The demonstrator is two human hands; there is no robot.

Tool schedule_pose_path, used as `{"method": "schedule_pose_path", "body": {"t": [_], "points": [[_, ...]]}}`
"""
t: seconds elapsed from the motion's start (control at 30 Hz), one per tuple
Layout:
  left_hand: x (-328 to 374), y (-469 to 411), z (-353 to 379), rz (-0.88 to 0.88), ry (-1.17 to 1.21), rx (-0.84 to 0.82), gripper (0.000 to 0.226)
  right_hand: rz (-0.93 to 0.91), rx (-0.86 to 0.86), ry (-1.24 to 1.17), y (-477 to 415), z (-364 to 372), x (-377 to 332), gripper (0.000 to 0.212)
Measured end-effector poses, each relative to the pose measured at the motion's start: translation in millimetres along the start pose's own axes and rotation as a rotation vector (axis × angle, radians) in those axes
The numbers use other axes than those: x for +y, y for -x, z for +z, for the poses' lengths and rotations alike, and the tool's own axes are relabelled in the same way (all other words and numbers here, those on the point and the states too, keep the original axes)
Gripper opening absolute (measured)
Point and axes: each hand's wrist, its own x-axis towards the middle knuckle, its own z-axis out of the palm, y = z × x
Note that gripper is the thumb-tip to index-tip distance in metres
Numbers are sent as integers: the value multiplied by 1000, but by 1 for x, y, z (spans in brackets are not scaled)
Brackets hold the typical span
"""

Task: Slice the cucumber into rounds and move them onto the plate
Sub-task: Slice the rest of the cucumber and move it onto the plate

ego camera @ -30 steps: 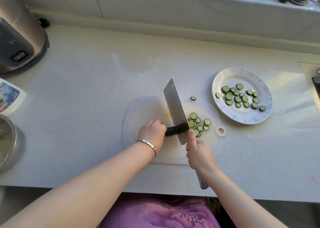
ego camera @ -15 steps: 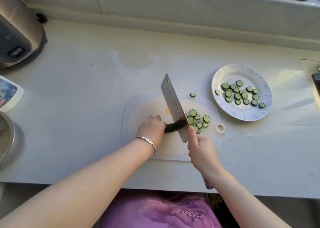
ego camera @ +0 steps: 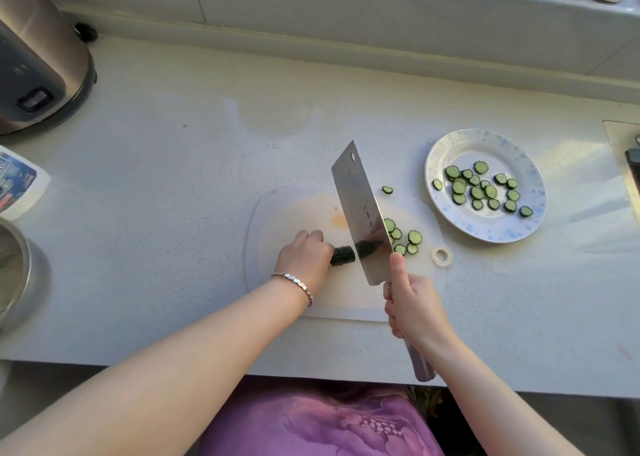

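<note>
Your left hand (ego camera: pixel 304 259) curls over the short cucumber (ego camera: pixel 343 256) stub on the cutting board (ego camera: pixel 287 206), while your right hand (ego camera: pixel 414 308) wraps the cleaver (ego camera: pixel 362 213) handle. The stub is firm, likely slick and prone to rolling; pin it well back, fingertips tucked.

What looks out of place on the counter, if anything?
One stray round lies at the cutting board's far edge, apart from the pile beside the cleaver. An orange stain marks the board. Nothing else stands out.
</note>
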Motion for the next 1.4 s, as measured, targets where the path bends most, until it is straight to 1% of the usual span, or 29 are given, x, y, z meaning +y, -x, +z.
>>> {"method": "schedule_pose_path", "body": {"t": [0.13,0.37,0.43,0.53,0.6,0.9,1.0,1.17,1.27,1.4], "points": [[1,-1,-1,-3,-7,-4,28,-84,-12,134,1,3,-3,55],[1,-1,3,-10,4,23,29,-77,12,202,-7,19,4,55],[0,-1,3,-10,8,28,28,-56,17,187,-11,22,4,57],[-2,-1,3,6,21,34,26,56,12,9,-12,18,2,55],[-2,-1,4,11,21,37,26,92,3,-56,-9,10,0,55],[0,-1,-1,10,6,12,29,-28,-19,61,1,5,1,54],[1,0,-1,3,8,12,29,-48,-15,86,-1,6,0,54],[2,0,0,-2,3,28,29,-51,-7,204,-7,16,9,57],[-2,3,1,2,44,62,27,-33,8,143,-7,17,14,57],[-7,10,4,-9,163,82,25,16,9,24,-3,8,10,55]]}}
